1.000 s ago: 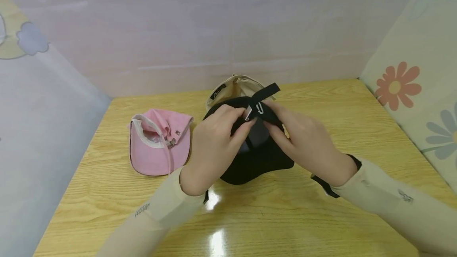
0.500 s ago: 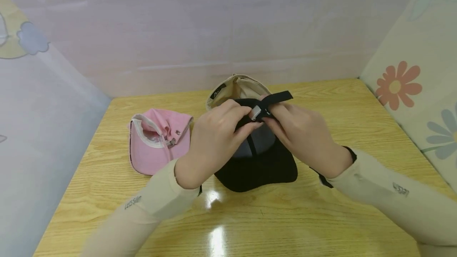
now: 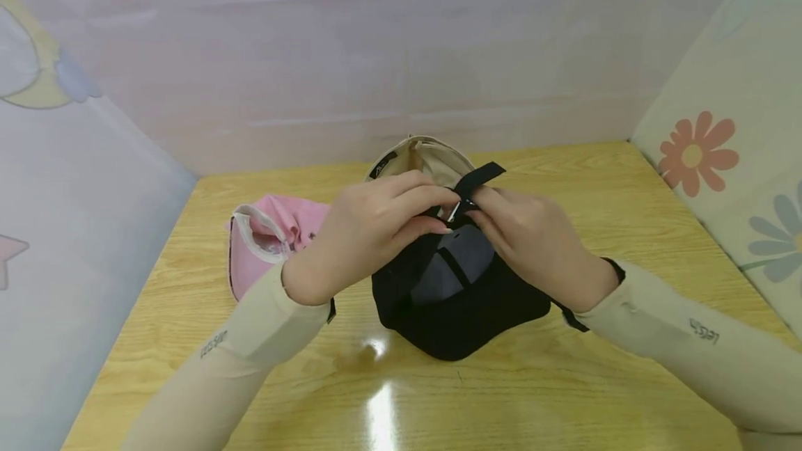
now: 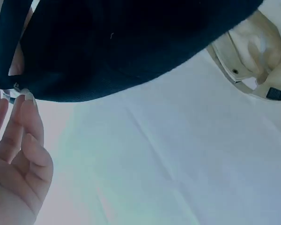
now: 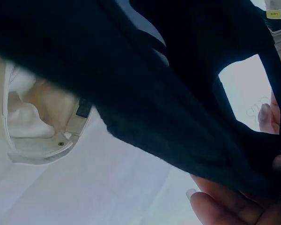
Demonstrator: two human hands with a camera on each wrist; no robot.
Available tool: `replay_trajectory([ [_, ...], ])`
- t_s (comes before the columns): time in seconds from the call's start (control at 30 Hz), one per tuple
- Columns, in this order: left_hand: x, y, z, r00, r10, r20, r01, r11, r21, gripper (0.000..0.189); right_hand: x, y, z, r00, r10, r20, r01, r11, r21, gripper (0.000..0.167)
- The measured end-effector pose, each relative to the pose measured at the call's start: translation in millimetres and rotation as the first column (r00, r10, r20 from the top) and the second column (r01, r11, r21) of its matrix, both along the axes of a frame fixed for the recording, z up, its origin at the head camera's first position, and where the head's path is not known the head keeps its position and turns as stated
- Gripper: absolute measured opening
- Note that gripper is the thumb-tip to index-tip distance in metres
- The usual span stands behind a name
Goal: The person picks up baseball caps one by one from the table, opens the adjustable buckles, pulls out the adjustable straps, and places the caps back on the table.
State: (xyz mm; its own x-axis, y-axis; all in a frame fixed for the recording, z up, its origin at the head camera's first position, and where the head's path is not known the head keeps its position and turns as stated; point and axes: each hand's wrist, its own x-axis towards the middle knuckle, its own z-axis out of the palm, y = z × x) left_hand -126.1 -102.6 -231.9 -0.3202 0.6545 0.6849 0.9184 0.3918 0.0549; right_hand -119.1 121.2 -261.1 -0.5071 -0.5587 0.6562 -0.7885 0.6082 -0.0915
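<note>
A black cap [image 3: 464,319] is held up over the table with its brim toward me and its grey-lined inside showing. At its back edge, my left hand [image 3: 376,225] pinches the strap by a small metal buckle [image 3: 454,211]. My right hand [image 3: 529,232] grips the same strap just to the right, between thumb and fingers. The strap's free end [image 3: 485,176] sticks out up and to the right, above the right hand's fingers. In the left wrist view, fingertips meet at the buckle [image 4: 17,89]. The right wrist view shows the cap's back opening [image 5: 246,89] above the right thumb and fingers.
Behind the black cap lies a beige cap [image 3: 438,152], its inside facing up. A pink cap [image 3: 250,270] rests on the wooden table [image 3: 188,339] at the left, partly covered by my left arm. Printed cloth walls [image 3: 401,54] stand at the back and both sides.
The black cap has come nearer and its brim has swung to the right and down. My left hand's fingers have shifted right along the strap, closer to the right hand.
</note>
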Motion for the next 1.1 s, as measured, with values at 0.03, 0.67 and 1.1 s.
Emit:
replay_trajectory([
  [0.03,-0.8,-0.5,-0.3,1.000,-0.008,0.008,0.008,1.000,-0.010,0.030,0.2,0,-0.1,1.000,0.002,0.008,-0.002,1.000,0.000,0.051],
  [0.67,-1.3,10.9,-6.0,0.998,0.052,0.029,-0.051,0.999,-0.007,0.032,5.7,-8,2.6,0.993,0.043,0.107,-0.037,0.998,-0.060,0.050],
  [1.1,15.0,15.7,-10.5,0.957,0.267,0.113,-0.278,0.955,0.105,0.041,4.4,-4,5.3,0.993,0.025,0.116,-0.010,0.993,-0.122,0.047],
])
